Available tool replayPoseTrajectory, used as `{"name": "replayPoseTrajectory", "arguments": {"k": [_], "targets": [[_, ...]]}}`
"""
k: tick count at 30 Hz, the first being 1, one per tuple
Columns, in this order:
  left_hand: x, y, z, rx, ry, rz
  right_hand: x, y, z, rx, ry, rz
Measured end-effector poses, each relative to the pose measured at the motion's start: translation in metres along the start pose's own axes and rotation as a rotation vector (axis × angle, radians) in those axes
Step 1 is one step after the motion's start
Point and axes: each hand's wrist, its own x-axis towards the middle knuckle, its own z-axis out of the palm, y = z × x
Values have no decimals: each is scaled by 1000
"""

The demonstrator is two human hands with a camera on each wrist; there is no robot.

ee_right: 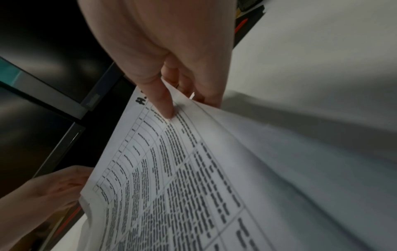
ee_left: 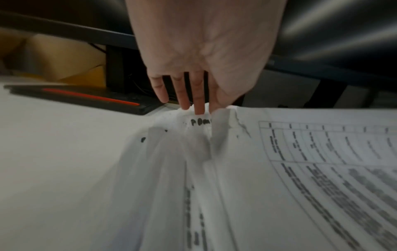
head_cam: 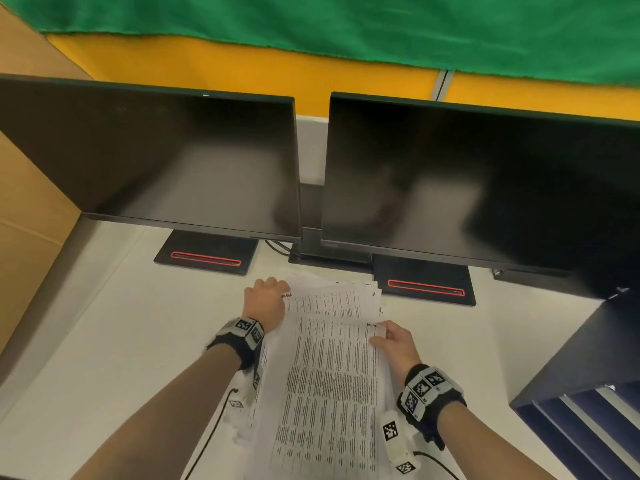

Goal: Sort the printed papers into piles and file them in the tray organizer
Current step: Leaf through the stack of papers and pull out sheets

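A stack of printed papers (head_cam: 332,299) with tables of text lies fanned on the white desk (head_cam: 121,341) in front of the monitors. My left hand (head_cam: 277,289) grips the stack's far left corner, fingers curled over the far edge (ee_left: 193,105). My right hand (head_cam: 377,336) pinches the top sheet (head_cam: 332,386) at its far right corner, thumb on the print (ee_right: 169,108) and fingers underneath. That sheet is lifted off the stack and curves down toward me. A dark blue tray organizer (head_cam: 588,393) stands at the right, its slots showing at the lower right.
Two dark monitors (head_cam: 156,161) (head_cam: 485,188) stand close behind the papers, and their black bases with red stripes (head_cam: 207,259) (head_cam: 426,287) flank the stack. A cardboard panel (head_cam: 31,220) closes off the left side. Cables run from both wrist cameras.
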Motion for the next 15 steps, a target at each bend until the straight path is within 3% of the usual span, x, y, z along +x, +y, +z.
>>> {"name": "replayPoseTrajectory", "arguments": {"k": [7, 9, 12, 15], "targets": [[7, 3, -10, 141, -17, 206, -1, 1, 4, -161, 10, -117], [4, 3, -8, 44, -58, 267, 0, 0, 6, -243, 39, -154], [-3, -1, -10, -219, -192, 233, 2, 1, 7, -328, 120, -213], [-8, -1, -15, -317, -305, 225, 5, 3, 8, -310, 127, -249]]}}
